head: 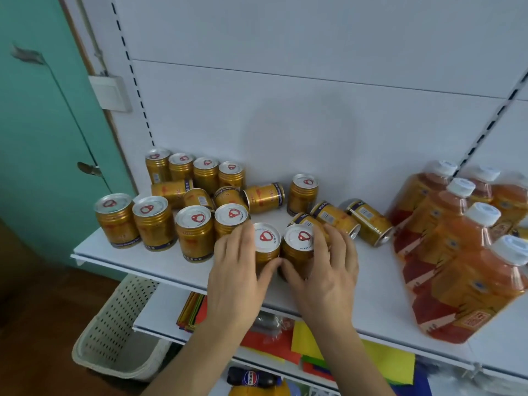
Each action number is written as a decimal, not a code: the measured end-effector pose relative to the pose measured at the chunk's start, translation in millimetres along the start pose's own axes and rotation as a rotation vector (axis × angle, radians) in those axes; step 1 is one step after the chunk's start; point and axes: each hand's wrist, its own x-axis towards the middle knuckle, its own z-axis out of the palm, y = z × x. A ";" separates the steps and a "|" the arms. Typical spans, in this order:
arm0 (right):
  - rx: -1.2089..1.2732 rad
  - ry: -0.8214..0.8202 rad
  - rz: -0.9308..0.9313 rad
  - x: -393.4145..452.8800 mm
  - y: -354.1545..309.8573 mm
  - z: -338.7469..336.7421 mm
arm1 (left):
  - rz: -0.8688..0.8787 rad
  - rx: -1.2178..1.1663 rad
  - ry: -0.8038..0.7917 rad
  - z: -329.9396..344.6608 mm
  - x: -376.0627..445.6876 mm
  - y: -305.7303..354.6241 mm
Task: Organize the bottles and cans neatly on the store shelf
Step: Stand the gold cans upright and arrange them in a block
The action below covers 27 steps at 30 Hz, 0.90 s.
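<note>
Hands first: my left hand (238,277) wraps one upright gold can (266,247) and my right hand (325,270) wraps the upright can beside it (298,247), fingers curled round each, thumbs nearly meeting between them at the front of the white shelf (171,270). Both cans stand close to the front edge, so a careless pull toward me could tip one off onto the lower shelf or into the perforated basket (114,332) below. My right fingers touch the toppled cans (337,218) just behind; nudging them could send them rolling toward the orange bottles (457,252) on the right. To the left, the front row of upright cans (154,221) sits just beside my left hand, and I judge a sideways shove would knock them over. Farther back, more lying cans (264,197) rest before the rear row (194,170), free to roll.
</note>
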 end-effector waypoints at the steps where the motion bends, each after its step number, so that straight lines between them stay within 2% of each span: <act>1: -0.020 -0.008 0.004 -0.2 -1.5 0.5 | 0.072 0.058 0.050 3.4 -0.8 -2.4; 6: -0.164 -0.115 0.081 -0.4 -8.8 0.1 | 0.215 0.254 0.120 8.4 8.0 -13.1; 14: -0.307 -0.202 0.100 -3.6 -17.0 -23.3 | 0.319 0.102 0.082 5.7 12.4 -19.6; 20: -0.403 -0.173 0.128 -39.2 -5.3 -71.6 | 0.496 -0.127 0.091 -2.0 -0.1 29.4; 27: -0.430 -0.026 0.173 -69.4 43.0 -149.7 | 0.662 -0.308 0.062 -0.6 -33.1 119.1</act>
